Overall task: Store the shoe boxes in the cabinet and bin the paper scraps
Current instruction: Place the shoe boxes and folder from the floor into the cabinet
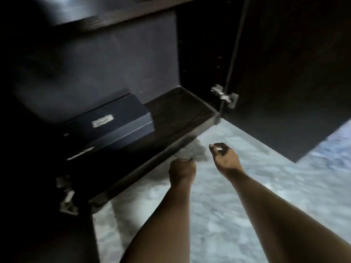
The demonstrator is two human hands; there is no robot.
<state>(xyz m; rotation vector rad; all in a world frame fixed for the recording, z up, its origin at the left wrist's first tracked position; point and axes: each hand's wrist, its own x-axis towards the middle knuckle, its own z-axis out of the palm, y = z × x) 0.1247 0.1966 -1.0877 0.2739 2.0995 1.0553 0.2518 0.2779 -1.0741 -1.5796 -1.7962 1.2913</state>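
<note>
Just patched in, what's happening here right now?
A person is crouched at an open dark wood cabinet on a marbled floor. One dark shoe box with a white label already sits inside on the bottom shelf, to the left. Both hands are empty just outside it: the left hand is curled into a fist, the right hand loosely curled. The right door stands open.

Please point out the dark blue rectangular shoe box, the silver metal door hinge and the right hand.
Dark blue rectangular shoe box [106,118], head view, on its lid.
Silver metal door hinge [226,96], head view, on its arm.
Right hand [225,158], head view, on its back.
</note>
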